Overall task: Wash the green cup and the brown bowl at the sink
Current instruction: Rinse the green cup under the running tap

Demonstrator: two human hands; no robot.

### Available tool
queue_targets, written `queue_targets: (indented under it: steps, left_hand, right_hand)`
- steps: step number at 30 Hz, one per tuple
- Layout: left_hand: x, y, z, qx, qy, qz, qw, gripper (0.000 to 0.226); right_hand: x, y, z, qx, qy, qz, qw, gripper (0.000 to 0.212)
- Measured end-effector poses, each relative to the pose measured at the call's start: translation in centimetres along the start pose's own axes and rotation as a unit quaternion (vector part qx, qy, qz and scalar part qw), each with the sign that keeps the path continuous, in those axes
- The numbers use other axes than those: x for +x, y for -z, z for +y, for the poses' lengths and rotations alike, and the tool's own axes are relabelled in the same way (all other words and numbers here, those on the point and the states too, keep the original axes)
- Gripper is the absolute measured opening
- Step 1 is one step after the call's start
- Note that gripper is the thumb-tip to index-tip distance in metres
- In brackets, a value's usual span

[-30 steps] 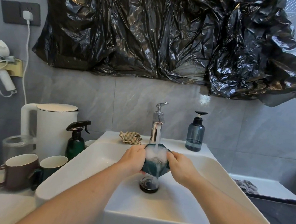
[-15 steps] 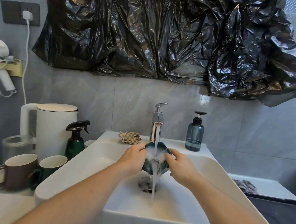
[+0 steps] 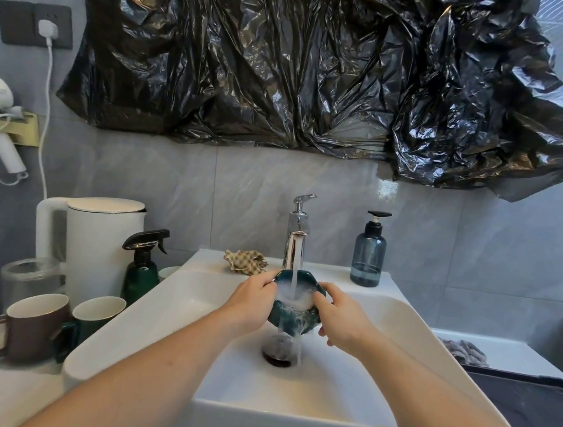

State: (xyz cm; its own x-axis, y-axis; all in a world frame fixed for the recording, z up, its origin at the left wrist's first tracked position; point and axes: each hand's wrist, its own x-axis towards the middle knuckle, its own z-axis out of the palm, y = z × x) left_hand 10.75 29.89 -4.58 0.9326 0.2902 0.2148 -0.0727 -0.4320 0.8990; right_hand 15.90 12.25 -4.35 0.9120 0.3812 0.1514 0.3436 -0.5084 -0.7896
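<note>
Held above the middle of the sink (image 3: pixel 146 314), right under the running faucet (image 3: pixel 297 235): green scalloped dish (image 3: pixel 283 318), tipped toward the camera, full of white foam, water spilling over its near lip onto the dark drain (image 3: pixel 278 352) below. Clasped from both sides: left hand (image 3: pixel 254 300) curled around the left rim, right hand (image 3: pixel 339 317) wrapped on the right rim with fingers bent over the edge. Plenty of open white basin all round the dish, walls well apart from both forearms. On the back ledge, a crumpled checked cloth (image 3: pixel 246 261) left of the faucet and a blue-grey pump bottle (image 3: pixel 368 256) to its right, a little liquid at its bottom. Left of the basin, on the counter: green mug (image 3: pixel 98 312) touching the brown mug (image 3: pixel 35 327), white insides, contents hard to make out. Behind them a dark green spray bottle (image 3: pixel 142 268), a white kettle (image 3: pixel 98 244) and a lidded glass jar (image 3: pixel 31 275); a pale cup behind the sprayer mostly hidden. At right, a grey rag (image 3: pixel 463 349) and a dark tray (image 3: pixel 530 402), cut off by the frame. Above, crinkled black plastic sheet (image 3: pixel 288 59) covering the wall.
</note>
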Motion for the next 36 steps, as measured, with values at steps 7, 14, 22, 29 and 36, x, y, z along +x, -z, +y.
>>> queue_targets:
  steps: [7, 14, 22, 29, 36]
  left_hand:
    - [0.4, -0.2, 0.0, -0.029, 0.009, 0.026, 0.999, 0.039]
    - [1.0, 0.3, -0.3, -0.003, 0.024, 0.086, 0.996, 0.035]
    - [0.9, 1.3, 0.7, 0.108, 0.05, 0.038, 0.992, 0.038]
    - [1.9, 2.5, 1.0, 0.213, 0.052, -0.03, 0.975, 0.045]
    - [1.0, 2.2, -0.8, 0.172, 0.053, -0.052, 0.982, 0.047]
  right_hand:
    - [-0.5, -0.1, -0.4, 0.014, 0.001, 0.009, 1.0, 0.035]
    - [0.7, 0.4, -2.8, 0.046, -0.044, -0.018, 0.998, 0.042]
    - [0.8, 0.0, -1.9, 0.069, -0.058, -0.009, 0.996, 0.042]
    - [0.9, 0.3, -1.1, 0.061, -0.068, 0.003, 0.996, 0.039]
    - [0.6, 0.0, -1.6, 0.04, -0.051, -0.001, 0.998, 0.035]
